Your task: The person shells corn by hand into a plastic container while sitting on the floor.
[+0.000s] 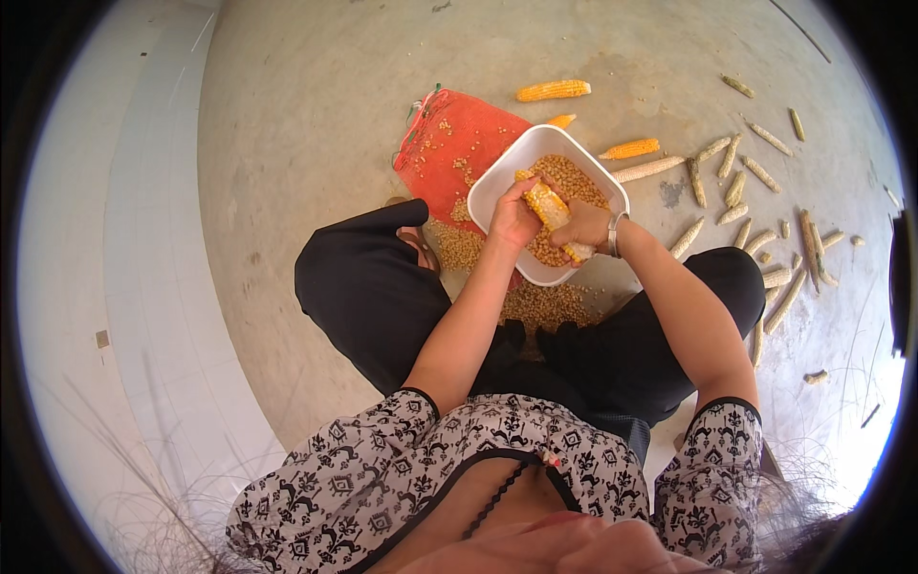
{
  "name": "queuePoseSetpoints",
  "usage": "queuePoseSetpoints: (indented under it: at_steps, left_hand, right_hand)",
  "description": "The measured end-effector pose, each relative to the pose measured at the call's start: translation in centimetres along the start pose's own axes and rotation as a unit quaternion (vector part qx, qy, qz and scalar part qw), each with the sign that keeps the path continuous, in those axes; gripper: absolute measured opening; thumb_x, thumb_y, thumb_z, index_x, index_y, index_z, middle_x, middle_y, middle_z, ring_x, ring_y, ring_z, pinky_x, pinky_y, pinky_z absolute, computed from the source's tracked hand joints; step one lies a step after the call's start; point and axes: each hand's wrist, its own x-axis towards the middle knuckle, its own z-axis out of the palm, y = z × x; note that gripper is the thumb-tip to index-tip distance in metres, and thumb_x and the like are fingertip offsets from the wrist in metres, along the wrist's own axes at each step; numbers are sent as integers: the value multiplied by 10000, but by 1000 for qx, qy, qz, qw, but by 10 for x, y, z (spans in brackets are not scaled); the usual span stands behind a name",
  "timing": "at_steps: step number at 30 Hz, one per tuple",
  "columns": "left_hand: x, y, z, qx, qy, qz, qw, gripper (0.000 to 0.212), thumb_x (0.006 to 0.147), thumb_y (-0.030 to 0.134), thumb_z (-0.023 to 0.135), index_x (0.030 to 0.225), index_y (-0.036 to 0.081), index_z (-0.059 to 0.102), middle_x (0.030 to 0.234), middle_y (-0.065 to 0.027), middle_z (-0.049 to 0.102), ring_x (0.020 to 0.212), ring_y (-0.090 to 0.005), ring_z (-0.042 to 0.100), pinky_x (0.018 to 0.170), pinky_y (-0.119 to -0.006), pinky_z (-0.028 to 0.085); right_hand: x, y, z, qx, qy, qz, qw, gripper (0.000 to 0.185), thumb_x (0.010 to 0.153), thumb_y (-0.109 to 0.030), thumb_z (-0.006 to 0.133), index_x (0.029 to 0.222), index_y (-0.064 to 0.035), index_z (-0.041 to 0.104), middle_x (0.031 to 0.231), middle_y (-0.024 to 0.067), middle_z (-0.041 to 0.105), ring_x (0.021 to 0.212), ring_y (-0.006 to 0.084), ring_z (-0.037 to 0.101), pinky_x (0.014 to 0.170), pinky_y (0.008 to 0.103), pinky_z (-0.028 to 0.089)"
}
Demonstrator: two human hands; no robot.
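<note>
A partly shelled ear of dried corn [551,209] is held between my two hands, over a white plastic tub [493,188]. My left hand [516,215] grips its upper end, where yellow kernels still cover part of the cob. Around the lower end is my right hand [584,228], with the thumb on the pale, bare stretch and a metal bangle on the wrist. Loose corn kernels [574,179] cover the tub's bottom. My palms and some fingers are hidden behind the ear and the hands themselves.
A red mesh sack [437,154] with scattered kernels lies left of the tub. More kernels [549,307] are heaped on the concrete floor between my legs. Unshelled ears [554,90] lie beyond the tub. Many bare cobs [760,174] are strewn to the right. A tiled wall [150,237] runs along the left.
</note>
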Motion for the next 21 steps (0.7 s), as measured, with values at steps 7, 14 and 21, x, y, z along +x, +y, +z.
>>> queuePoseSetpoints:
  at_steps: [7,14,21]
  left_hand:
    - [10,-8,-7,51,58,17,997,162,788,137,576,901,42,509,756,-80,547,703,-196,545,678,-356,470]
    - [5,-9,10,31,110,21,993,262,806,297,552,866,47,505,686,-69,523,634,-205,532,633,-358,470]
    - [-8,1,20,-58,-2,26,998,253,819,261,502,916,27,495,768,-84,526,751,-232,516,741,-410,428]
  right_hand:
    - [0,-2,8,-38,36,17,999,370,644,8,577,972,60,414,588,106,526,462,178,538,366,304,451]
    - [-1,0,5,-42,14,13,999,328,649,10,573,940,57,429,590,107,530,462,179,538,368,295,448]
    - [-11,-10,6,45,-44,-44,997,252,641,18,568,874,41,474,578,101,532,450,167,530,361,280,423]
